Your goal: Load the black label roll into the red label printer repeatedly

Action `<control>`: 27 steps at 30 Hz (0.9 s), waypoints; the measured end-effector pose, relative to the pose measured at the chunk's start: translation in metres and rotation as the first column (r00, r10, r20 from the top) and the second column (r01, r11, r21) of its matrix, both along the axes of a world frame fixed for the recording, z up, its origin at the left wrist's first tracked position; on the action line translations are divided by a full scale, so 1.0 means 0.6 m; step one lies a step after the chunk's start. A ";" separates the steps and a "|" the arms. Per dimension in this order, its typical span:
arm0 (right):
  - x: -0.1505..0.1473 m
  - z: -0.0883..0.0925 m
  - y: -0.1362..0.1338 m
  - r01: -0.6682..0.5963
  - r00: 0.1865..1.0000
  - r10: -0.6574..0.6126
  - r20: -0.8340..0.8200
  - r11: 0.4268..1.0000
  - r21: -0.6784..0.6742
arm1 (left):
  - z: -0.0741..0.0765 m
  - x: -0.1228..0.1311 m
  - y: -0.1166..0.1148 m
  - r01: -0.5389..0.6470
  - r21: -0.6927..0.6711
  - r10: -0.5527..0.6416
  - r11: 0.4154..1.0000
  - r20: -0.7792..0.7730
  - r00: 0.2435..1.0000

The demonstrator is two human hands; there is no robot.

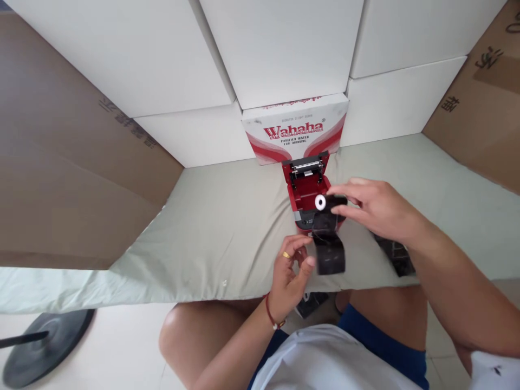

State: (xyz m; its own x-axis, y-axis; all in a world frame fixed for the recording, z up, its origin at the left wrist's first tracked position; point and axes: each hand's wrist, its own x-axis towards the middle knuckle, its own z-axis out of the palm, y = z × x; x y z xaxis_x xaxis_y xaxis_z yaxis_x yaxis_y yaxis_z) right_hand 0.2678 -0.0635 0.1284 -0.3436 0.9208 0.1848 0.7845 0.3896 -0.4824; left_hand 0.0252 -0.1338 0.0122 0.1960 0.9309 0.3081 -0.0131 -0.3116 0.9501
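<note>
My right hand (371, 208) grips a small paper roll (320, 202) between thumb and fingers. The roll is black outside, with a white end and a dark core hole. From it a loose black strip (331, 254) hangs and curls in front. My left hand (290, 271) is beside the strip, thumb and fingers apart; its fingertips reach the strip's left edge, though I cannot tell whether they touch. Just behind the roll sits a small red and black printer (306, 189), its lid (307, 167) raised and its red inner bay showing. The roll and right fingers cover part of its front.
A Wahaha water carton (294, 130) stands behind the printer, against stacked white boxes (280, 49). Brown cardboard (73, 157) borders the left, more cardboard (483, 108) the right. A dark package (394, 254) lies under my right forearm on the pale green cloth (211, 233).
</note>
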 end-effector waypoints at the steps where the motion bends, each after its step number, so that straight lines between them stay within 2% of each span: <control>1: -0.012 0.000 0.023 0.044 0.994 -0.040 0.098 0.998 -0.035 | 0.000 -0.002 -0.001 -0.064 0.050 0.068 0.997 -0.079 0.995; 3: -0.042 0.000 0.063 0.103 0.950 -0.070 0.303 0.990 -0.096 | 0.003 -0.004 -0.002 -0.147 0.197 0.190 0.969 -0.222 0.956; 5: -0.074 0.001 0.090 0.143 0.894 -0.071 0.443 0.981 -0.133 | 0.007 -0.002 0.001 -0.169 0.369 0.299 0.914 -0.332 0.895; 8: -0.106 0.005 0.111 0.182 0.862 -0.083 0.501 0.971 -0.153 | 0.014 0.006 0.009 -0.113 0.530 0.380 0.841 -0.429 0.819; 11: -0.118 0.009 0.122 0.176 0.853 -0.066 0.518 0.970 -0.167 | 0.021 0.012 0.019 -0.084 0.609 0.394 0.789 -0.397 0.829; 14: -0.118 0.005 0.132 0.149 0.851 -0.032 0.524 0.972 -0.183 | 0.026 0.013 0.032 -0.173 0.666 0.453 0.725 -0.272 0.849; 16: -0.115 -0.004 0.139 0.135 0.851 -0.016 0.525 0.973 -0.189 | 0.026 0.014 0.044 -0.182 0.654 0.452 0.734 -0.272 0.849; 19: -0.109 -0.020 0.149 0.119 0.849 0.005 0.528 0.973 -0.200 | 0.020 0.016 0.060 -0.091 0.604 0.373 0.792 -0.360 0.855; 21: -0.106 -0.027 0.154 0.112 0.848 0.017 0.530 0.971 -0.211 | 0.015 0.016 0.067 -0.052 0.614 0.354 0.788 -0.382 0.854; 25: -0.108 -0.032 0.160 0.117 0.851 0.014 0.526 0.970 -0.214 | 0.019 0.007 0.077 -0.113 0.654 0.441 0.748 -0.362 0.821; 27: -0.112 -0.032 0.163 0.121 0.856 0.007 0.517 0.969 -0.214 | 0.028 0.001 0.086 -0.140 0.620 0.452 0.772 -0.382 0.806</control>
State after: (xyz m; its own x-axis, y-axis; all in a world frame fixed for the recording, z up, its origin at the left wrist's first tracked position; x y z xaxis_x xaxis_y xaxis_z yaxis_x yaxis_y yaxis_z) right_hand 0.2003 0.0343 0.1091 -0.2752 0.9355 -0.2217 0.9613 0.2644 -0.0775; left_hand 0.0256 -0.0821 0.0292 0.2049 0.6703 0.7132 0.5795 -0.6703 0.4635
